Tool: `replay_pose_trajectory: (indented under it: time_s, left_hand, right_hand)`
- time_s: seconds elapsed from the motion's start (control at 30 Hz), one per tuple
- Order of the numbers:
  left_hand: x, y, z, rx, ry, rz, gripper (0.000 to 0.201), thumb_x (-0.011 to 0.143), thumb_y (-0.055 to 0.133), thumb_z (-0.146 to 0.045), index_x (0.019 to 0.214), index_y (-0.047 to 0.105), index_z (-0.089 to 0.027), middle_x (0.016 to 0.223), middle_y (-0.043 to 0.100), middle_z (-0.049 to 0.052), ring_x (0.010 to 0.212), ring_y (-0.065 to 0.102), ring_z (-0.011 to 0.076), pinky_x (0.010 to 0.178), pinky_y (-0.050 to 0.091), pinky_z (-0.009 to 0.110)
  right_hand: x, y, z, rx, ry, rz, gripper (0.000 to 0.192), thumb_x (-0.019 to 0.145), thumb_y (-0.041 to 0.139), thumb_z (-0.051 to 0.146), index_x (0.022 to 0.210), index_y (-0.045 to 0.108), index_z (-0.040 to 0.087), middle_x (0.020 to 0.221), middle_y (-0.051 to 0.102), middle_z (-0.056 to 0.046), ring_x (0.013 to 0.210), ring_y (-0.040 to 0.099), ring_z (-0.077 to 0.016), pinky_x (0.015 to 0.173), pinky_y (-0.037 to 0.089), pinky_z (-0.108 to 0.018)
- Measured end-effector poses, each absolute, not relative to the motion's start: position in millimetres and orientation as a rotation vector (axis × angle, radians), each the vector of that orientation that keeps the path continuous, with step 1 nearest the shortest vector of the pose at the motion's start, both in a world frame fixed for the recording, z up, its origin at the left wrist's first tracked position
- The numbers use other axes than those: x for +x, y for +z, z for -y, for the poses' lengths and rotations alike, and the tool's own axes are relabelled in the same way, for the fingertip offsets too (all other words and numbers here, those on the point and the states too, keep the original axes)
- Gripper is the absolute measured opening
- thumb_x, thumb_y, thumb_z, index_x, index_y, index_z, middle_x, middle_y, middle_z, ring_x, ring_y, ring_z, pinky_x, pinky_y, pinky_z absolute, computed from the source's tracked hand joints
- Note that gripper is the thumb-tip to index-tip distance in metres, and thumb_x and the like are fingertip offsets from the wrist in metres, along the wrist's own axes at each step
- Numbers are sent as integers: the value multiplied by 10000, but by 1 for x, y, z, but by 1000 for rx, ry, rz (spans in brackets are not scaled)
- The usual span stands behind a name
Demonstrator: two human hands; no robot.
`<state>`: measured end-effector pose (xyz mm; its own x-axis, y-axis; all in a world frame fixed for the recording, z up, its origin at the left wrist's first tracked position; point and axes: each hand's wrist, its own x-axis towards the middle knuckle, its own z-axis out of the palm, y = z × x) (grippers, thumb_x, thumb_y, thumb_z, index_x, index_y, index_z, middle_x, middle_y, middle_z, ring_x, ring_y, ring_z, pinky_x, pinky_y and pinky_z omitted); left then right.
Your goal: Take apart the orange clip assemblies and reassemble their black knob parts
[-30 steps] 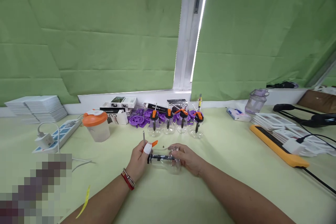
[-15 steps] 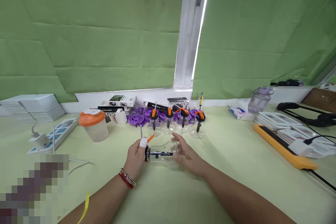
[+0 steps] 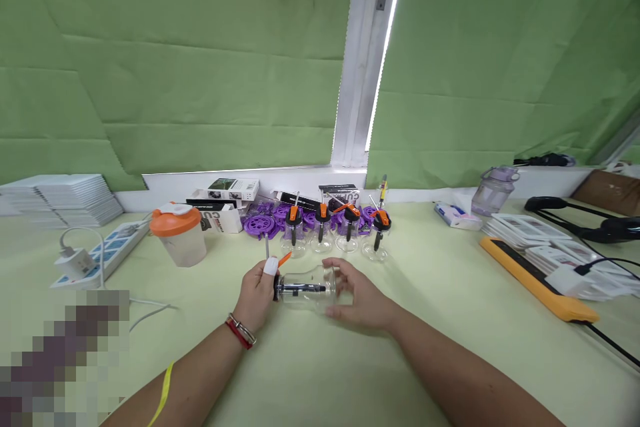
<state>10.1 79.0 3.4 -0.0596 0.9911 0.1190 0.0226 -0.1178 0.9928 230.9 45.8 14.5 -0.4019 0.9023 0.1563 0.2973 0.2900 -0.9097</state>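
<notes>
A clear glass bottle (image 3: 309,288) lies on its side between both hands above the pale green table (image 3: 430,320). It has a black cap with an orange lever and a thin metal rod at its left end. My left hand (image 3: 257,295), with a white-taped thumb, grips the cap end. My right hand (image 3: 359,299) wraps the bottle's round base. Behind them, several finished bottles with orange-black tops (image 3: 336,230) stand in a row.
Purple plastic wheels (image 3: 261,225) and small boxes (image 3: 231,189) lie by the window sill. An orange-lidded cup (image 3: 179,236) and a power strip (image 3: 103,252) are at left, stacked white cards (image 3: 60,191) far left. At right: a purple water bottle (image 3: 490,191), an orange-edged tray (image 3: 540,283), cables.
Both hands have lifted the bottle slightly and shifted it away from me; my right hand went from fingers spread at the base to wrapped around it.
</notes>
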Motion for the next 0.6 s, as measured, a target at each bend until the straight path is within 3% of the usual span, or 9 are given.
replay_pose_trajectory:
  time_s: [0.1, 0.17, 0.23, 0.33, 0.4, 0.5, 0.53, 0.6]
  left_hand:
    - [10, 5, -80, 1229, 1318, -1272, 437, 790, 418, -583, 648, 495, -178, 507, 449, -43, 406, 430, 92, 353, 356, 191]
    - [10, 5, -80, 1230, 1326, -1279, 436, 790, 417, -580, 653, 501, -175, 510, 460, -41, 408, 437, 94, 352, 364, 193]
    - [11, 2, -82, 1258, 1333, -1261, 419, 788, 431, -562, 654, 506, -172, 505, 454, -46, 408, 430, 88, 359, 369, 188]
    - [12, -1, -84, 1299, 1329, -1235, 401, 788, 450, -542, 653, 508, -168, 506, 438, -51, 414, 412, 77, 370, 368, 176]
    - [13, 0, -85, 1287, 1312, -1233, 405, 791, 442, -545, 654, 505, -169, 512, 442, -48, 418, 415, 80, 369, 370, 179]
    - [15, 3, -83, 1200, 1276, -1259, 429, 792, 416, -568, 661, 508, -170, 534, 466, -34, 436, 437, 95, 357, 374, 190]
    - [15, 3, -82, 1176, 1266, -1266, 434, 791, 410, -573, 665, 511, -170, 540, 470, -31, 442, 441, 99, 355, 373, 192]
    - [16, 3, -79, 1176, 1261, -1258, 430, 796, 409, -567, 672, 518, -170, 544, 466, -31, 450, 441, 100, 368, 376, 195]
  right_hand:
    - [232, 17, -47, -951, 763, 2028, 717, 665, 697, 338, 1303, 375, 283, 1400, 287, -80, 1260, 302, -256, 1027, 275, -414]
    - [231, 12, -52, -946, 836, 1996, 744, 720, 650, 368, 1355, 276, 269, 1394, 286, -98, 1240, 329, -253, 1007, 303, -424]
    - [230, 4, -57, -959, 1045, 1923, 709, 783, 575, 410, 1369, 211, 246, 1316, 372, -120, 1123, 452, -233, 926, 393, -409]
    - [231, -3, -61, -982, 1162, 1915, 667, 787, 572, 394, 1342, 238, 239, 1204, 455, -106, 1005, 525, -206, 868, 441, -385]
    - [233, 1, -60, -985, 977, 2008, 700, 727, 646, 330, 1322, 286, 257, 1258, 415, -100, 1094, 474, -223, 938, 395, -395]
    - [239, 12, -57, -882, 644, 2173, 672, 705, 658, 272, 1300, 347, 278, 1389, 284, -88, 1271, 285, -254, 1042, 260, -426]
    - [241, 15, -55, -870, 622, 2183, 721, 693, 671, 286, 1321, 319, 278, 1409, 250, -92, 1287, 256, -263, 1041, 255, -433]
    - [243, 18, -54, -920, 763, 2137, 874, 668, 698, 352, 1379, 195, 277, 1406, 243, -115, 1239, 325, -274, 982, 336, -429]
